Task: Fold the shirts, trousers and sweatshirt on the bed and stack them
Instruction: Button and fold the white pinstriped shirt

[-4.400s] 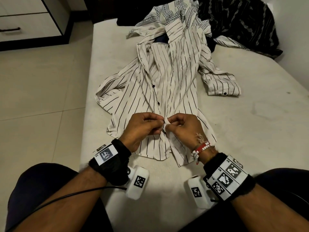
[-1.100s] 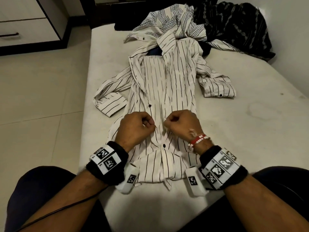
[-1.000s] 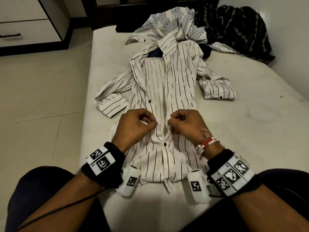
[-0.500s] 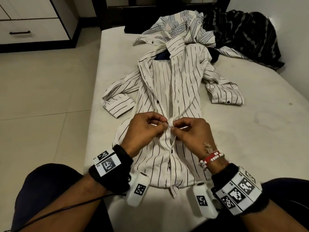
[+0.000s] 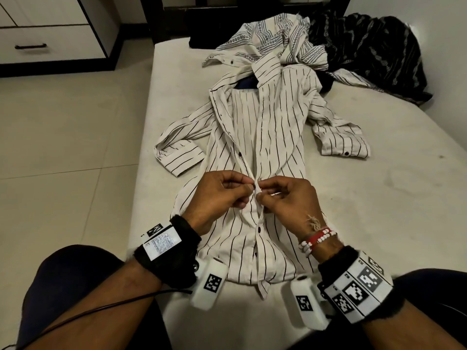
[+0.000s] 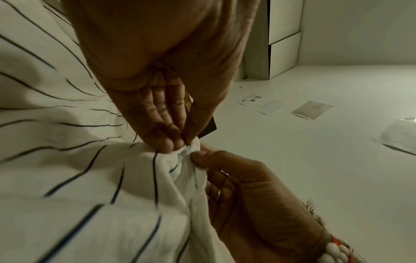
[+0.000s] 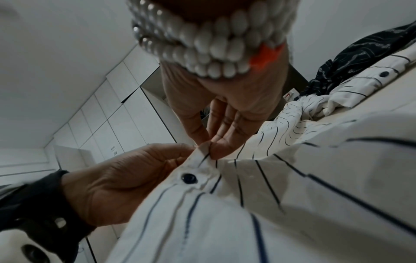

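Striped shirt [image 5: 255,152] lies front up along the middle of the bed [image 5: 379,198], collar toward 12 o'clock and hem toward 6 o'clock, its two sleeves spread out to 9 and 3 o'clock. The left hand [image 5: 217,195] and the right hand [image 5: 290,198] meet over the shirt's front opening, each pinching the edge of the fabric between thumb and fingertips, the two pinches touching one another. Below the hands the front is closed, with dark buttons [image 7: 189,178] showing; above them it lies open. At 12 o'clock, past the collar, a patterned white shirt [image 5: 273,39] lies crumpled, and a dark patterned garment [image 5: 374,51] is heaped at 1 o'clock, touching it. A beaded bracelet [image 5: 317,241] sits on the right wrist.
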